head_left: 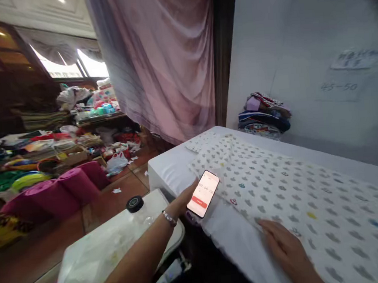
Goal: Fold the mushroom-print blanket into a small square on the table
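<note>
Phone (203,193) in the head view, its screen showing zeros above a red button (199,202): the left hand (184,198) has its grip closed on it, by the left edge of the patterned cloth (270,174), which lies on a white-covered counter (171,167). The right hand (283,241) touches the cloth's near edge; whether its grip pinches fabric, I cannot tell. The step seems to be presenting the screen; any tap calls for a free finger.

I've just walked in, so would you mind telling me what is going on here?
The person's left hand holds a phone, its lit screen showing a timer at zeros. The right hand is at the edge of a patterned cloth, which lies spread over a white sheet.
</note>
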`<action>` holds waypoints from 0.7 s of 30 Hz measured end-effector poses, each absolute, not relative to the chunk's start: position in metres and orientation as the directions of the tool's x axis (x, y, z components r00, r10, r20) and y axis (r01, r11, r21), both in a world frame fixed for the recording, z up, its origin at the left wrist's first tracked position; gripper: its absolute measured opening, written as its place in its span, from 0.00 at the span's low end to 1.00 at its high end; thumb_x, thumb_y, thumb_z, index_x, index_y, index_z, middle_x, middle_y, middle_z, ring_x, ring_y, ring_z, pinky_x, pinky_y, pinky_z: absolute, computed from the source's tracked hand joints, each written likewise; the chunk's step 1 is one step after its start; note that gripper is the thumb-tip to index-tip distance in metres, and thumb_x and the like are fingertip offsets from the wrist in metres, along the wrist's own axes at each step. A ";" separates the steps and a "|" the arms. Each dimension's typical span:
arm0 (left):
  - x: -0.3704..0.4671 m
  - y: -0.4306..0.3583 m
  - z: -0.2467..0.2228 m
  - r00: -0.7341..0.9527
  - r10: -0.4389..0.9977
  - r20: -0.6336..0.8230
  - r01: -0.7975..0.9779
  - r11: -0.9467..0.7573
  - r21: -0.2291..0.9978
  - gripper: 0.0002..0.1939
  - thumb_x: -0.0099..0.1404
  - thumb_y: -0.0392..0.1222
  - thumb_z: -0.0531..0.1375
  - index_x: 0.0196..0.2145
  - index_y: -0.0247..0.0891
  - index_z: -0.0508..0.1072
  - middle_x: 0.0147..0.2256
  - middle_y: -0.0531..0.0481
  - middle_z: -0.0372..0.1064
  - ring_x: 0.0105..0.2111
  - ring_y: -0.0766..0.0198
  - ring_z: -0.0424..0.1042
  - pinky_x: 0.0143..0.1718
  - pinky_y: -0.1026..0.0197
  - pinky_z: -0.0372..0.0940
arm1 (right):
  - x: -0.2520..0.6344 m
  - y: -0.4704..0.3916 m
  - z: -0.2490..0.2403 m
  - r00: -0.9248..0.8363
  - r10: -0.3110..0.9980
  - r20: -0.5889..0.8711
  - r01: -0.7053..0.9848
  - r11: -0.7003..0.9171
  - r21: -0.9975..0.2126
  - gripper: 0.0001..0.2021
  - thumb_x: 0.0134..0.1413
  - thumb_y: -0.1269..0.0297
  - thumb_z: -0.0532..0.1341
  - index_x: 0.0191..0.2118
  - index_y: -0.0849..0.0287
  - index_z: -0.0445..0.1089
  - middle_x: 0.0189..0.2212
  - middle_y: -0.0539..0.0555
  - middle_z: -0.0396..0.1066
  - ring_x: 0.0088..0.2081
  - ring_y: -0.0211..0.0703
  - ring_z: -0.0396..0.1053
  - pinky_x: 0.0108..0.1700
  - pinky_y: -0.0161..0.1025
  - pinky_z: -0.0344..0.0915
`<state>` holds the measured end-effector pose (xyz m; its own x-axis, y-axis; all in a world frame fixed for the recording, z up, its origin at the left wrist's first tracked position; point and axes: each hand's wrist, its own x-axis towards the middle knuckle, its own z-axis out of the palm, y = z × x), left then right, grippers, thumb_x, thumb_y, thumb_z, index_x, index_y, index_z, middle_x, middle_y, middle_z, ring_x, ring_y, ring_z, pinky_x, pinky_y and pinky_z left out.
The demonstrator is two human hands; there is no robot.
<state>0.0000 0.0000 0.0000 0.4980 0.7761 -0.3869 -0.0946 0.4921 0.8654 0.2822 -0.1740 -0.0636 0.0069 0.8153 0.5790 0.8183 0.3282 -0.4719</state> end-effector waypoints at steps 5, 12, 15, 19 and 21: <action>0.003 -0.009 0.008 0.456 0.789 -0.412 -0.066 0.492 0.868 0.39 0.56 0.69 0.52 0.48 0.31 0.71 0.33 0.43 0.75 0.26 0.61 0.72 0.33 0.62 0.64 | 0.282 -0.174 -0.063 -0.002 0.824 0.567 0.802 0.340 -0.491 0.14 0.58 0.60 0.53 0.43 0.56 0.73 0.41 0.54 0.74 0.43 0.48 0.72 0.43 0.42 0.73; 0.004 -0.011 0.012 0.498 0.771 -0.397 -0.068 0.491 0.869 0.39 0.56 0.70 0.51 0.47 0.30 0.71 0.33 0.42 0.75 0.29 0.60 0.73 0.33 0.62 0.64 | 0.281 -0.175 -0.061 -0.021 0.835 0.550 0.776 0.361 -0.518 0.13 0.58 0.63 0.53 0.43 0.56 0.72 0.41 0.55 0.74 0.44 0.49 0.71 0.44 0.42 0.73; 0.002 -0.008 0.010 0.502 0.781 -0.371 -0.093 0.475 0.875 0.38 0.57 0.69 0.51 0.48 0.31 0.70 0.33 0.42 0.75 0.29 0.60 0.73 0.34 0.61 0.64 | 0.280 -0.176 -0.060 -0.032 0.831 0.555 0.774 0.372 -0.513 0.13 0.59 0.63 0.53 0.43 0.57 0.72 0.40 0.56 0.73 0.43 0.49 0.72 0.43 0.42 0.73; -0.006 0.002 0.007 0.467 0.795 -0.388 -0.097 0.482 0.871 0.38 0.58 0.68 0.50 0.48 0.30 0.70 0.34 0.42 0.75 0.30 0.60 0.73 0.33 0.62 0.64 | 0.279 -0.178 -0.056 -0.064 0.802 0.594 0.787 0.407 -0.463 0.12 0.58 0.64 0.53 0.43 0.56 0.71 0.39 0.55 0.74 0.41 0.48 0.73 0.41 0.41 0.74; -0.012 0.010 0.007 0.437 0.803 -0.406 -0.095 0.490 0.866 0.38 0.58 0.68 0.51 0.48 0.30 0.70 0.34 0.41 0.75 0.30 0.60 0.73 0.33 0.61 0.64 | 0.277 -0.178 -0.054 -0.083 0.777 0.624 0.792 0.432 -0.431 0.11 0.57 0.65 0.54 0.43 0.55 0.71 0.39 0.55 0.74 0.40 0.48 0.73 0.39 0.41 0.74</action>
